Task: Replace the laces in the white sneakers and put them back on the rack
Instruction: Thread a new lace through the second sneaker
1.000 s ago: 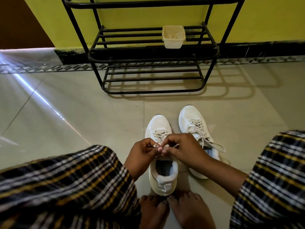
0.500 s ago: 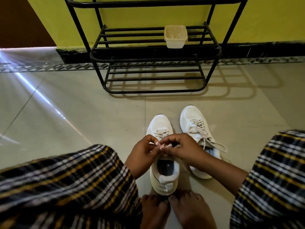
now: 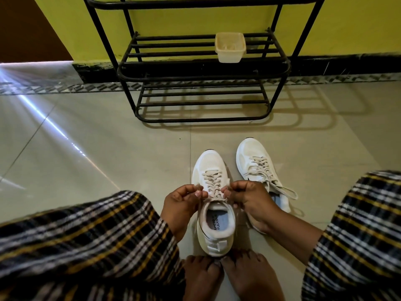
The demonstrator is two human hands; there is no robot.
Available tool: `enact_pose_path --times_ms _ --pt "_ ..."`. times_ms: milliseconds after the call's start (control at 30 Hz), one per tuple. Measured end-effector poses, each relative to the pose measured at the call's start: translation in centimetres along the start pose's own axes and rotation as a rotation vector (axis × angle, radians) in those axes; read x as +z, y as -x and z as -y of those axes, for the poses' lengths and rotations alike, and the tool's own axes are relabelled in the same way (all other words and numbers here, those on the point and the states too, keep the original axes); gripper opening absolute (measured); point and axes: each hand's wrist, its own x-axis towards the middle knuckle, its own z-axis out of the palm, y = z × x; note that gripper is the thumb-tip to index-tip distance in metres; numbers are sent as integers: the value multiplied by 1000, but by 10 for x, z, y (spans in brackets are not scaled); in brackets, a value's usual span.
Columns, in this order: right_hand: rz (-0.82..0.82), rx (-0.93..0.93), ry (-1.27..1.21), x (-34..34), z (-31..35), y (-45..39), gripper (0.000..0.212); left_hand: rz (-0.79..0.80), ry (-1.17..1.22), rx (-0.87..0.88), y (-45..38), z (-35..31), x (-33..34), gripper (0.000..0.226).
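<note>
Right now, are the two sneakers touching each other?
Apart. The head view shows bare floor tile between the near sneaker and the far sneaker along their toes and middles.

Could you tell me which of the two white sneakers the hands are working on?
The white sneaker nearer the person, left of its pair: both hands pinch its beige laces. The other white sneaker lies untouched.

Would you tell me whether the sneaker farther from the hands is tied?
Untied: the far sneaker has loose lace ends trailing onto the floor.

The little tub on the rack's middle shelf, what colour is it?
Cream, or off-white; the tub shows best in the head view, the only one.
</note>
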Motion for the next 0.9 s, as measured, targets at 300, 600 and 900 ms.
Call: enact_pose_path --times_ms 300,600,900 --pt "-64 57 -110 -1 -4 -2 9 -47 89 -60 -1 3 -3 10" --pt "146 87 -23 6 4 -1 27 -16 77 -46 0 1 -3 8" --pt "130 42 69 13 7 -3 23 103 -99 68 4 -2 -3 14"
